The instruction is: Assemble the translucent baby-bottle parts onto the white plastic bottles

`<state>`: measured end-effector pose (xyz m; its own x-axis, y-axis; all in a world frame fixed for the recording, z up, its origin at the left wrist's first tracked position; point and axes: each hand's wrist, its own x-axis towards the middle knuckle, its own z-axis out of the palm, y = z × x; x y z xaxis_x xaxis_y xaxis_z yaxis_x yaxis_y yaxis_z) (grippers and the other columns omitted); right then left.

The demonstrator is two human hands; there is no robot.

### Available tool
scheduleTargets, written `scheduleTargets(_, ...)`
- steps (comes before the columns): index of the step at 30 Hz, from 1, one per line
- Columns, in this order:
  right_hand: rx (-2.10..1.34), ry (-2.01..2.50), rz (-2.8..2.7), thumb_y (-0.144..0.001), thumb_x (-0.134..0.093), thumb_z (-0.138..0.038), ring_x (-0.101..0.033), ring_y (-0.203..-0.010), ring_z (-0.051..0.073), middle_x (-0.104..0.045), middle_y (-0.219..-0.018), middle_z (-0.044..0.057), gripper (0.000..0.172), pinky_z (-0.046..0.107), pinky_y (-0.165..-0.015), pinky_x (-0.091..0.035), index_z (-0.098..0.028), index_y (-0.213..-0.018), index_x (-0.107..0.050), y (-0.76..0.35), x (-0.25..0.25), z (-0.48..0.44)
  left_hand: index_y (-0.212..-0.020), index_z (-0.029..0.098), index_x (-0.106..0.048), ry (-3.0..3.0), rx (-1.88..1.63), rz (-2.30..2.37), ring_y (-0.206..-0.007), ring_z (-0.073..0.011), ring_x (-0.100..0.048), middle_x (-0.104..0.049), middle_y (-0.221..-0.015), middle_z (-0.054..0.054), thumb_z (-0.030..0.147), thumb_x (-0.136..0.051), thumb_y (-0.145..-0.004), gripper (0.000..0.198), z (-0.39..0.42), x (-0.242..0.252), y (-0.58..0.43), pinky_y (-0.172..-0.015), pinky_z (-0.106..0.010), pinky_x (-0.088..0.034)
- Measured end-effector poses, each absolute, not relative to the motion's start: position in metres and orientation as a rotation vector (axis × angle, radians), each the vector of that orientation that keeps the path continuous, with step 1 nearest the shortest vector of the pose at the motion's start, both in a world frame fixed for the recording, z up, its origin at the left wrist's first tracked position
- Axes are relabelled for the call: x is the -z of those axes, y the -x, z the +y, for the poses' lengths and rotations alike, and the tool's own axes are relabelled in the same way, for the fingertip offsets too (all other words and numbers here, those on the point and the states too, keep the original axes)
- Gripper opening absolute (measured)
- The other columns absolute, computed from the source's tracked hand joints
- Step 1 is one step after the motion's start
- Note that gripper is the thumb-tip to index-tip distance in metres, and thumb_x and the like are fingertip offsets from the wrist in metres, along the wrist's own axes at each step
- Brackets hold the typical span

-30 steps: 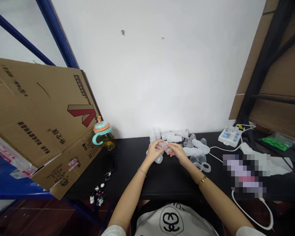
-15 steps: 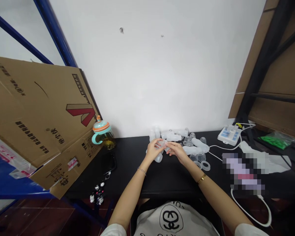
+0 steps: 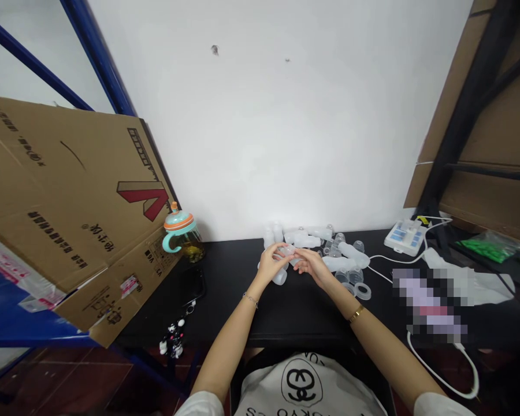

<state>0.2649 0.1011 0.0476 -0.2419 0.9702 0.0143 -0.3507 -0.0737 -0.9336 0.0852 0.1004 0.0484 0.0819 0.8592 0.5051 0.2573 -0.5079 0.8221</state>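
Observation:
Over the black table, my left hand (image 3: 270,264) has its thumb and fingers closed around a small translucent cap-like piece (image 3: 288,249). From the other side, the fingertips of my right hand (image 3: 311,266) pinch the same piece; its exact kind is partly hidden by the fingers. Just below the hands lies a translucent bottle-like part (image 3: 279,278). To the right are milky bottle-shaped pieces (image 3: 345,263), clear domed caps (image 3: 356,276) and a translucent ring (image 3: 363,290). More white tubular pieces (image 3: 307,240) lie behind my hands, near the wall.
A teapot-like jug (image 3: 184,234) and a dark phone (image 3: 193,287) with a charm keychain (image 3: 173,338) are at left, beside a large cardboard box (image 3: 78,202). On the right are a white power strip (image 3: 404,237), cables, a blurred object (image 3: 429,303) and a bag of green pieces (image 3: 487,247).
Both hands keep almost the same place and grip, with the small piece slightly more visible between the fingers. The view has shifted a little.

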Motion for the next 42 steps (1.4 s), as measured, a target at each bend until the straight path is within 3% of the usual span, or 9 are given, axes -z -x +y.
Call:
scheduleTargets(12,-1.542,0.834,-1.169,-0.073,-0.084,-0.032,-0.067,-0.056,0.012,-0.079,-0.095,0.009,0.028,0.019,-0.047,-0.052,-0.016,-0.095,-0.076,-0.265,-0.05,0.098,-0.107,0.013,-0.072,-1.429,-1.373,0.933,-0.068,-0.0163,-0.069,-0.077,-0.098,-0.011,0.054,-0.081,-0.074,0.053,0.11,-0.046,-0.079,-0.066,-0.03,-0.056)
scheduleTargets(26,-1.299,0.935,-1.287,-0.063,-0.087,-0.052,-0.06,-0.049,0.01,-0.075,-0.075,0.005,0.041,0.019,-0.042,-0.045,-0.015,-0.073,-0.071,-0.262,-0.046,0.102,-0.093,0.012,-0.073,-1.239,-1.29,0.892,-0.064,-0.0134,-0.065,-0.069,-0.073,-0.004,0.054,-0.082,-0.074,0.047,0.101,-0.056,-0.081,-0.065,-0.024,-0.053)
scheduleTargets(36,-1.259,0.94,-1.3,-0.066,-0.085,-0.055,-0.06,-0.049,0.011,-0.074,-0.072,0.005,0.044,0.02,-0.041,-0.044,-0.017,-0.076,-0.067,-0.262,-0.045,0.103,-0.115,0.012,-0.068,-1.08,-1.257,0.786,-0.057,-0.011,-0.065,-0.073,-0.087,-0.006,0.048,-0.08,-0.08,0.052,0.108,-0.05,-0.079,-0.061,-0.024,-0.055)
scheduleTargets(42,-1.31,0.948,-1.297,-0.068,-0.085,-0.054,-0.061,-0.049,0.011,-0.075,-0.077,0.006,0.043,0.02,-0.04,-0.046,-0.017,-0.086,-0.07,-0.262,-0.042,0.106,-0.109,0.011,-0.07,-1.118,-1.25,0.778,-0.056,-0.011,-0.065,-0.074,-0.086,-0.007,0.048,-0.078,-0.081,0.047,0.105,-0.051,-0.08,-0.06,-0.024,-0.055)
